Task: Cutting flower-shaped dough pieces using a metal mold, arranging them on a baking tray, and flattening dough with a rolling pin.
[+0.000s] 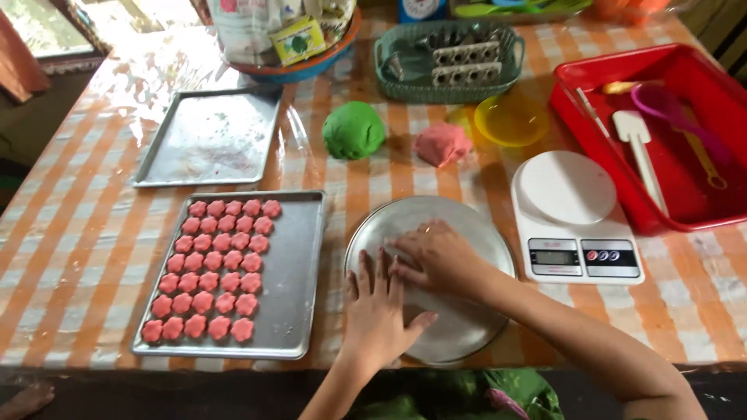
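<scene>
A round metal plate (467, 225) is seen near the front edge of a table covered in an orange checked cloth (70, 257). Both hands are pressed flat on the plate with fingers spread: the left hand (379, 311) on its left half, the right hand (437, 257) overlapping it just above, the fingertips laid across the left hand's fingers. Nothing is gripped; whether anything lies under the palms cannot be told. Just left of the plate, nearly touching, a rectangular baking tray (292, 272) is set, its left half filled with rows of pink flower-shaped dough pieces (214, 268), its right half bare. Just right of the plate a white kitchen scale (572, 218) is placed. Behind the plate, across a strip of open cloth, a green dough ball (353, 130) and a pink dough lump (441, 143) are seen. An empty tray (208, 136) lies at the back left, a red bin (685, 132) at the back right.
</scene>
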